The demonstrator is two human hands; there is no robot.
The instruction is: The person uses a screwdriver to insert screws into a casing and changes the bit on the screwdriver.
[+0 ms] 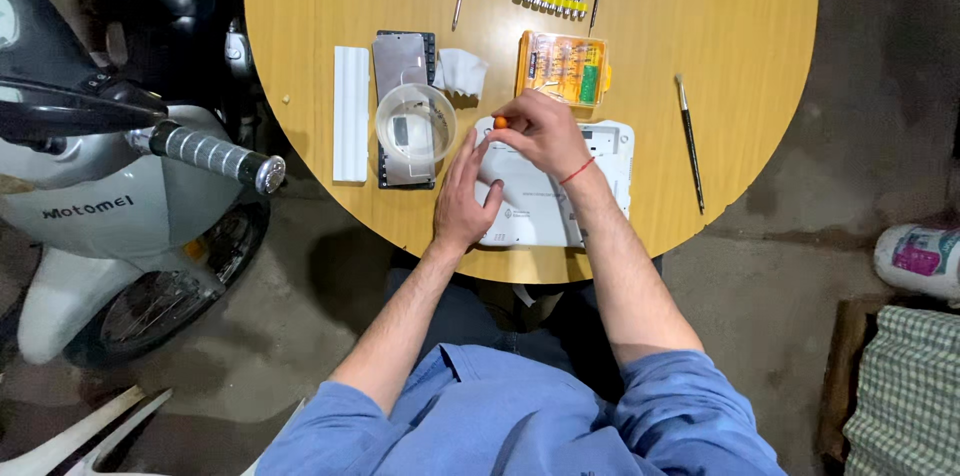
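On white device [540, 198], left hand [462, 198] pressed flat, open grip, right hand [540, 131] grip pinching orange-handled screwdriver [501, 122]

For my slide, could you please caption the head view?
Right hand turns an orange-handled screwdriver on a white plastic device; left hand steadies it.

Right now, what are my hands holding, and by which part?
The right hand grips a small orange-capped screwdriver by its handle. The left hand holds nothing; it rests flat on the white device, steadying it.
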